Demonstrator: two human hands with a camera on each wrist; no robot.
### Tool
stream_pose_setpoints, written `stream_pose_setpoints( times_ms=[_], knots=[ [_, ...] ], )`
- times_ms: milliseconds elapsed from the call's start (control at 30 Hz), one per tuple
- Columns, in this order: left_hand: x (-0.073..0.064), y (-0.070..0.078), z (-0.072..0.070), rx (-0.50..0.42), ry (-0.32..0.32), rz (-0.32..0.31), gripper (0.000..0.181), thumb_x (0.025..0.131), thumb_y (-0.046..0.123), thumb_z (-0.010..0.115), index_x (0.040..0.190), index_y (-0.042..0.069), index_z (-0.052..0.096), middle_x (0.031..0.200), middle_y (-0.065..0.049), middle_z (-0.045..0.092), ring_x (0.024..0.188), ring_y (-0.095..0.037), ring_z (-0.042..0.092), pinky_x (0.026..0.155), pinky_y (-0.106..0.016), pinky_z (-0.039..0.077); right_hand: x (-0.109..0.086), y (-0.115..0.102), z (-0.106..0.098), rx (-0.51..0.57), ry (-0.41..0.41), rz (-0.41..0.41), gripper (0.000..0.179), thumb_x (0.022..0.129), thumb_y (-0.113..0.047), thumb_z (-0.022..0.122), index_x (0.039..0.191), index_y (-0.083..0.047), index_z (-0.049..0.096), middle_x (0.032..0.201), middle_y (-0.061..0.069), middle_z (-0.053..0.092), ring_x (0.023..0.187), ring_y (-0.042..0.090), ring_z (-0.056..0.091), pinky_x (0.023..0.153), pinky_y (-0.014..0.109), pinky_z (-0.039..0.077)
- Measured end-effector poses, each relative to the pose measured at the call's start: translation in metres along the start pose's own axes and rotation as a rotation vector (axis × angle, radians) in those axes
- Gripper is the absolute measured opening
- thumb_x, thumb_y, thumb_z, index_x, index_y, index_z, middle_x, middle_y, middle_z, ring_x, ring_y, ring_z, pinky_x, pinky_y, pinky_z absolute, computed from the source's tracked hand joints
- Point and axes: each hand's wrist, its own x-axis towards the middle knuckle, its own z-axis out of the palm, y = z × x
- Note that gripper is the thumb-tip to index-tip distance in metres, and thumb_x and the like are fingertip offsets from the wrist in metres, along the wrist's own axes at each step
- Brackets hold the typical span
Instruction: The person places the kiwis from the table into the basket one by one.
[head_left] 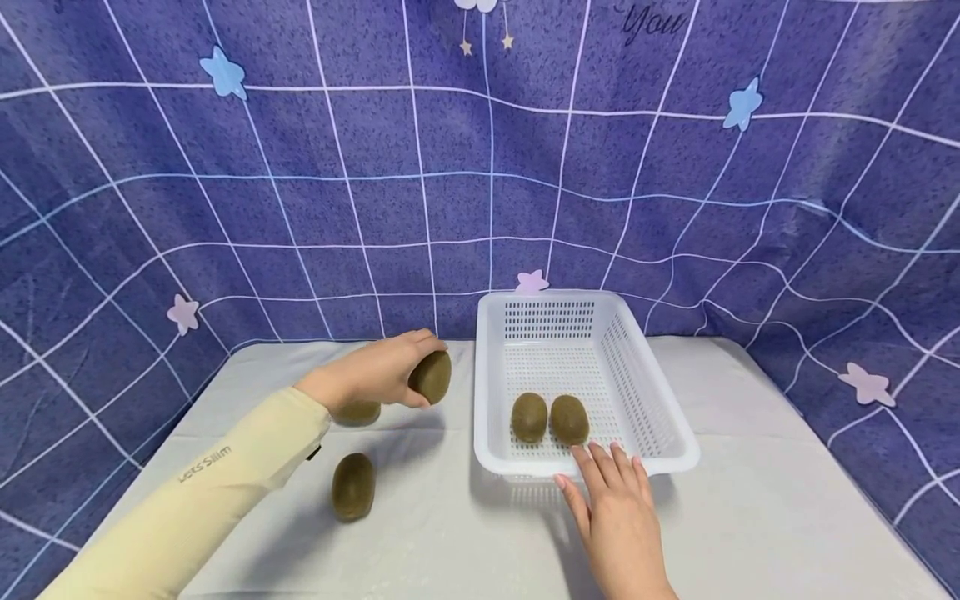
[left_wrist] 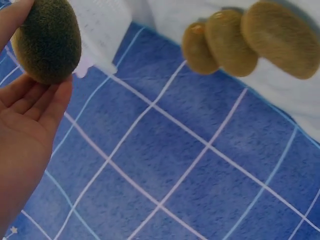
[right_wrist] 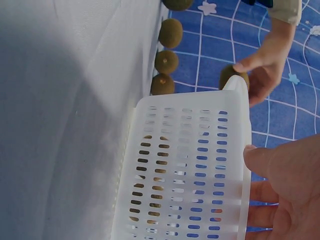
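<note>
My left hand [head_left: 382, 368] holds a brown fuzzy kiwi [head_left: 431, 377] above the table, left of a white plastic basket [head_left: 489, 375]. Thumb and fingers pinch the kiwi from opposite sides in the left wrist view. Two kiwis, one of them this kiwi [head_left: 529, 417], lie side by side inside the basket near its front wall. My right hand [head_left: 622, 521] grips the basket's front rim, thumb outside and fingers reaching over it. On the table, one kiwi [head_left: 353, 487] lies in the open, and another kiwi [head_left: 357, 413] is partly hidden behind my left wrist.
The left wrist view has three loose kiwis in a row, including this kiwi [left_wrist: 280, 39]. A pale cloth covers the table [head_left: 420, 533]. Behind and at both sides hangs a blue grid-patterned curtain [head_left: 375, 208] with stars.
</note>
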Motion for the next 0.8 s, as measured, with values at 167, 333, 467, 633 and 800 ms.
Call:
stream_pose_setpoints(
  times_ms=[167, 333, 467, 633, 800],
  knots=[
    [0.015, 0.01, -0.013, -0.04, 0.024, 0.006, 0.076, 0.068, 0.028, 0.087, 0.128, -0.004, 0.052, 0.118, -0.01, 0.057, 0.102, -0.021, 0.056, 0.089, -0.036, 0.049, 0.0, -0.001, 0.0, 0.008, 0.002, 0.0, 0.043, 0.087, -0.03, 0.069, 0.12, -0.003, 0.064, 0.122, 0.019, 0.062, 0.122, 0.045, 0.049, 0.104, 0.06, 0.029],
    [0.034, 0.021, -0.018, -0.073, 0.026, 0.028, 0.076, 0.069, 0.027, 0.086, 0.129, -0.004, 0.051, 0.12, -0.011, 0.056, 0.103, -0.021, 0.056, 0.091, -0.034, 0.048, 0.0, -0.001, -0.001, 0.01, 0.004, -0.001, 0.042, 0.087, -0.03, 0.069, 0.12, -0.003, 0.064, 0.121, 0.019, 0.062, 0.121, 0.044, 0.05, 0.104, 0.06, 0.029],
    [0.048, 0.031, -0.02, -0.1, 0.015, 0.044, 0.074, 0.071, 0.025, 0.085, 0.13, -0.003, 0.051, 0.121, -0.011, 0.055, 0.104, -0.021, 0.056, 0.092, -0.034, 0.048, -0.001, -0.001, 0.0, 0.009, 0.004, -0.001, 0.043, 0.088, -0.03, 0.069, 0.12, -0.003, 0.064, 0.122, 0.019, 0.062, 0.121, 0.044, 0.05, 0.104, 0.06, 0.029],
    [0.066, 0.042, -0.022, -0.105, 0.015, 0.066, 0.075, 0.071, 0.027, 0.086, 0.13, -0.001, 0.051, 0.123, -0.011, 0.055, 0.105, -0.022, 0.056, 0.093, -0.033, 0.048, -0.001, -0.001, 0.001, 0.01, 0.014, -0.005, 0.043, 0.087, -0.029, 0.069, 0.12, -0.003, 0.064, 0.121, 0.019, 0.062, 0.121, 0.044, 0.05, 0.105, 0.06, 0.028],
    [0.086, 0.052, -0.021, -0.101, 0.028, 0.094, 0.074, 0.07, 0.027, 0.086, 0.129, -0.001, 0.051, 0.123, -0.011, 0.055, 0.108, -0.022, 0.055, 0.094, -0.033, 0.047, 0.0, -0.001, 0.001, 0.01, 0.027, -0.013, 0.043, 0.086, -0.029, 0.069, 0.119, -0.002, 0.064, 0.12, 0.02, 0.063, 0.12, 0.045, 0.051, 0.104, 0.06, 0.029]
  ],
)
